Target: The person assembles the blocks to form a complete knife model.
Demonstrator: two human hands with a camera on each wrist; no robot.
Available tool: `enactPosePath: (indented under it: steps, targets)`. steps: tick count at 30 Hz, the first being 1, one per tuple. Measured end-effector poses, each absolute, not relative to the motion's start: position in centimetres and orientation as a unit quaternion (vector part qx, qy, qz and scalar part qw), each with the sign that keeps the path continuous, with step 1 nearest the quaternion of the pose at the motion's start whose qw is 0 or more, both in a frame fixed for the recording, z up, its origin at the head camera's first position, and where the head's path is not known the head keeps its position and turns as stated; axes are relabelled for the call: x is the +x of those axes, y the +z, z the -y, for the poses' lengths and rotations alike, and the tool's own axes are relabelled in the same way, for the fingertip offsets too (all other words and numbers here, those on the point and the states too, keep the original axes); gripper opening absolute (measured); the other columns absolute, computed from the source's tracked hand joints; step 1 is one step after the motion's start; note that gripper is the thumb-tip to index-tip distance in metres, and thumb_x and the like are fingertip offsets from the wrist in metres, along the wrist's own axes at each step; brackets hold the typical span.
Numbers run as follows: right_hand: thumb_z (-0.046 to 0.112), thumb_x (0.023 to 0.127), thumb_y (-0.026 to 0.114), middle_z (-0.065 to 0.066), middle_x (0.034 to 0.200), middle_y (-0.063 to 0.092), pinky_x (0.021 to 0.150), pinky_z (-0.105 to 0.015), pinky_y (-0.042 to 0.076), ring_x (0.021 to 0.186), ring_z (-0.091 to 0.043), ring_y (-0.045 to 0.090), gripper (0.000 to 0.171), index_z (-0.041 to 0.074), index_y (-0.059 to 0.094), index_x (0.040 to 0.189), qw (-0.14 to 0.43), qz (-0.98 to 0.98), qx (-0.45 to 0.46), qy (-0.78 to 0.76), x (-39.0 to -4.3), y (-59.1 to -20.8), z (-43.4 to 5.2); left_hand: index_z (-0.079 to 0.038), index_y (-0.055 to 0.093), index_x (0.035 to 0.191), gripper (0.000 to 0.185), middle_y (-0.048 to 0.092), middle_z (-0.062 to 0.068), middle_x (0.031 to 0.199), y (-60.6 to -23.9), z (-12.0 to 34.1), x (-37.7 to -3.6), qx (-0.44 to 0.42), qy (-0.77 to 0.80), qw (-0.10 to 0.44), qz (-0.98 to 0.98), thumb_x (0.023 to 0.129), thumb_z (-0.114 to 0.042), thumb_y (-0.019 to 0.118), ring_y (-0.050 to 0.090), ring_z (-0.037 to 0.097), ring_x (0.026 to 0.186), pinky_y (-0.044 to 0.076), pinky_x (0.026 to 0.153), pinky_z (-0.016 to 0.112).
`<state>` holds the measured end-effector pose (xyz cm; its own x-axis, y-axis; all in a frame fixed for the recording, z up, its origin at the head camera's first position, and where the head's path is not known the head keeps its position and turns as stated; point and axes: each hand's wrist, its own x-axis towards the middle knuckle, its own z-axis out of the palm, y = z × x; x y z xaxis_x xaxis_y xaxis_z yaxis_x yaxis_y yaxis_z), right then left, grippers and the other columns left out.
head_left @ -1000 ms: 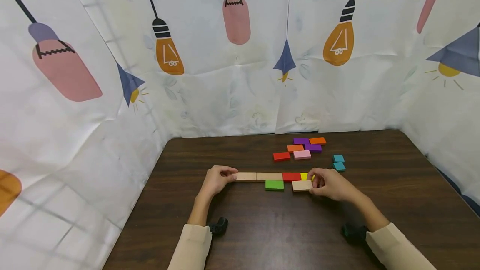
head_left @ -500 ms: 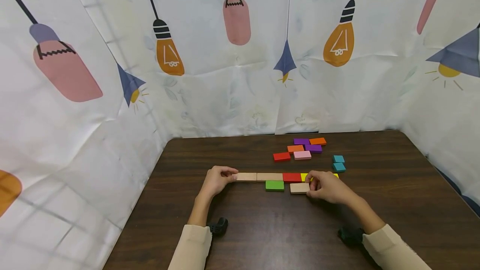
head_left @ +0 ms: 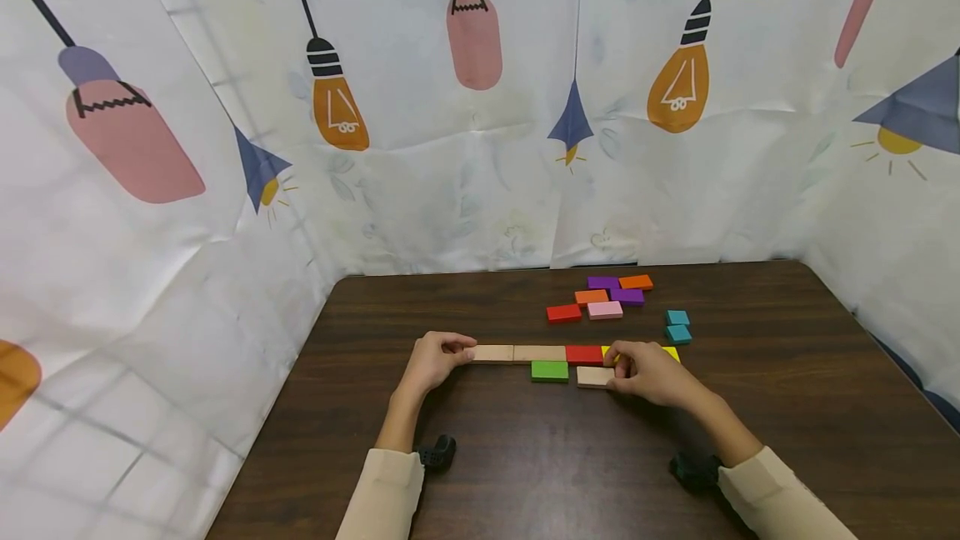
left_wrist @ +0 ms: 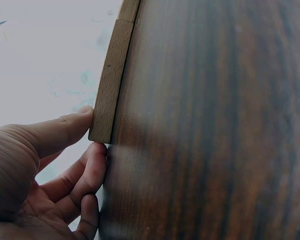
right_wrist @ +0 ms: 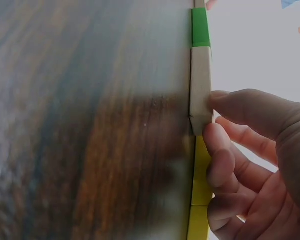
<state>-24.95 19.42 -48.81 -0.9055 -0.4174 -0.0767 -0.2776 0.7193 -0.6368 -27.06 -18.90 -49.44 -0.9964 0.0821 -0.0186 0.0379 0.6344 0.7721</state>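
The right hand (head_left: 651, 373) pinches the right end of a plain pale wooden block (head_left: 595, 377) between thumb and fingertips; in the right wrist view the thumb (right_wrist: 250, 112) lies on its top face and a finger presses its end. That block lies flat on the dark brown wooden table (head_left: 525, 473), just in front of a row of blocks, with a small gap between it and a green rectangular block (head_left: 549, 370) on its left. The hand covers most of a yellow block (head_left: 671, 352) in the row, so only its edges show.

The left hand (head_left: 435, 359) is curled, thumb and fingertips against the left end of the row's first natural wood block (head_left: 492, 352). From the left wrist view the thumb (left_wrist: 65, 131) touches that end, but the rest of the row runs out of sight there.

The row continues with a second natural wood block (head_left: 538, 352) and a red block (head_left: 583, 353).

Farther back lie 5 loose blocks in purple, orange and pink (head_left: 613, 295), a second red block (head_left: 562, 312) beside them, and 2 teal blocks (head_left: 677, 326), well apart from both hands.
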Motion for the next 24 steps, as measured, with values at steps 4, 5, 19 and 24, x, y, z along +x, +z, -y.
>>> enactPosePath:
  steps: [4,5,19,24]
  targets:
    - [0.027,0.081,0.077,0.005,0.073,0.057,0.058,-0.023,0.044,0.065,-0.011,0.051,0.023,0.018,0.064,0.097,0.107,-0.924,-0.181,-0.319,-25.0,-48.9,-19.2,-0.022,0.078,0.098,0.015,0.067,-0.001,0.083,-49.5,18.8,-27.0,0.033,0.429,0.026,-0.902,0.083,-0.023,0.075,0.056,0.013,0.069,0.046,0.061,0.029]
    - [0.027,0.082,0.077,0.005,0.073,0.057,0.058,-0.023,0.044,0.065,-0.011,0.051,0.022,0.018,0.064,0.097,0.106,-0.925,-0.181,-0.318,-25.0,-49.0,-19.1,-0.022,0.078,0.098,0.015,0.067,-0.001,0.083,-49.5,18.8,-27.0,0.034,0.428,0.025,-0.903,0.083,-0.023,0.075,0.056,0.013,0.069,0.046,0.061,0.029]
    - [0.023,0.082,0.077,0.006,0.071,0.056,0.058,-0.024,0.044,0.064,-0.012,0.051,0.019,0.018,0.064,0.094,0.094,-0.929,-0.178,-0.312,-25.3,-48.9,-18.2,-0.022,0.077,0.098,0.014,0.067,-0.001,0.081,-49.3,18.8,-26.9,0.041,0.423,0.017,-0.905,0.083,-0.022,0.075,0.058,0.014,0.070,0.047,0.062,0.029]
    - [0.023,0.082,0.077,0.005,0.071,0.056,0.059,-0.024,0.044,0.064,-0.012,0.051,0.019,0.017,0.064,0.094,0.099,-0.927,-0.177,-0.316,-25.4,-48.9,-17.9,-0.023,0.077,0.097,0.013,0.067,-0.001,0.080,-49.3,18.8,-26.8,0.039,0.420,0.016,-0.906,0.083,-0.023,0.075,0.057,0.014,0.070,0.046,0.062,0.029]
